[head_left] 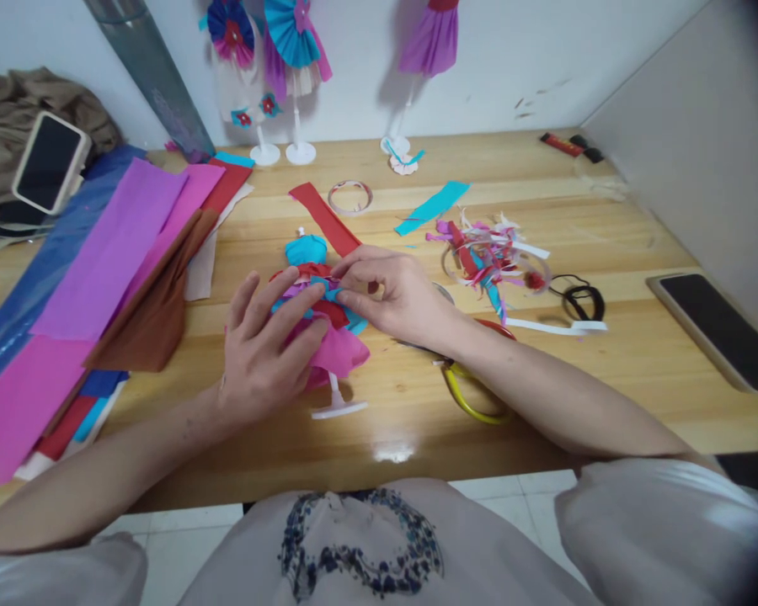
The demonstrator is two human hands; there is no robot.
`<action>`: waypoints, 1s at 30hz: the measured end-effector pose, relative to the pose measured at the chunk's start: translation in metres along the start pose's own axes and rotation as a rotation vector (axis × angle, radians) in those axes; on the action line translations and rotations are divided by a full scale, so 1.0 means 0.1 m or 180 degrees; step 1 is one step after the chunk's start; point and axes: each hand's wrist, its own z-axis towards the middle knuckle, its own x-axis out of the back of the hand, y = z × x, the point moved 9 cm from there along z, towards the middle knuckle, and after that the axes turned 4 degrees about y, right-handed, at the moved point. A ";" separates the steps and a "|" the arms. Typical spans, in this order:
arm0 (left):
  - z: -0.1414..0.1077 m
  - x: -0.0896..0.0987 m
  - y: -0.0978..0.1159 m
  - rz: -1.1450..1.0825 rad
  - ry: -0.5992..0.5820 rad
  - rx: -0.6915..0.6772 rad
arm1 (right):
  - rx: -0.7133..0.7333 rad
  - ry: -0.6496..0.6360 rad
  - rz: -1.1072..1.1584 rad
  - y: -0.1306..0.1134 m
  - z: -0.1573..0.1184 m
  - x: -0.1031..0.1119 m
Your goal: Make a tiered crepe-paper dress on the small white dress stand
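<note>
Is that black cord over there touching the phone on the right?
Apart. The head view shows bare wood between the black cord and the left edge of the phone.

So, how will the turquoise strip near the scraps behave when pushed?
The turquoise strip looks thin, so it is probably light and floppy. Lying flat on the wooden tabletop, it may slide if pushed, but should not roll.

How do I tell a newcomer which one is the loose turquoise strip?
On the wooden table, look beyond the right hand, between the clear ring and the heap of coloured scraps. The turquoise strip lies slantwise there. It's one wide turquoise piece, unlike the red strip left of the ring or the tangled, mixed-colour scraps.
</note>
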 end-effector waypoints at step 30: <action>0.12 -0.10 -0.23 -0.0042 -0.0079 0.0588 | 0.0355 -0.0147 -0.0347 -0.10 -0.08 -0.04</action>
